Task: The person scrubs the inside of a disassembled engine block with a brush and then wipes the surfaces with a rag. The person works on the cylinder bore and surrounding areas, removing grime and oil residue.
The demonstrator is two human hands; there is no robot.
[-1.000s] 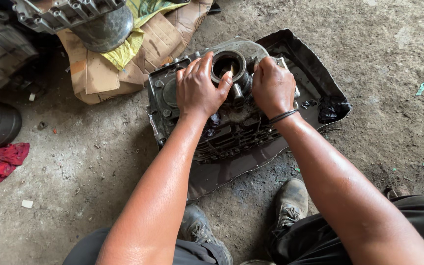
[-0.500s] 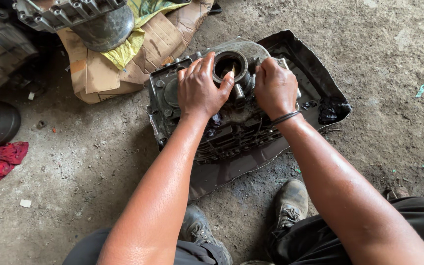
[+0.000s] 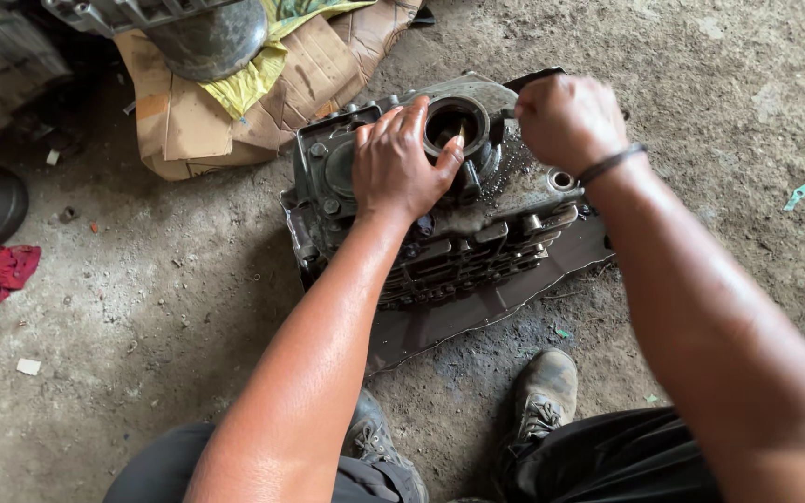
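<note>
Hands on greasy grey cast-metal valve block (image 3: 477, 233) at 12 o'clock on dark tray (image 3: 477, 312) | left hand (image 3: 401, 160) splayed flat beside round bore (image 3: 454, 126) | right hand (image 3: 566, 119) clenched above block's 2 o'clock corner, contents unseen | block bolted, apparently mid-job.

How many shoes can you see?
2. One dusty shoe is on the ground below the metal engine part, by the person's right leg. The other shoe peeks out beside the left forearm, partly hidden.
</note>
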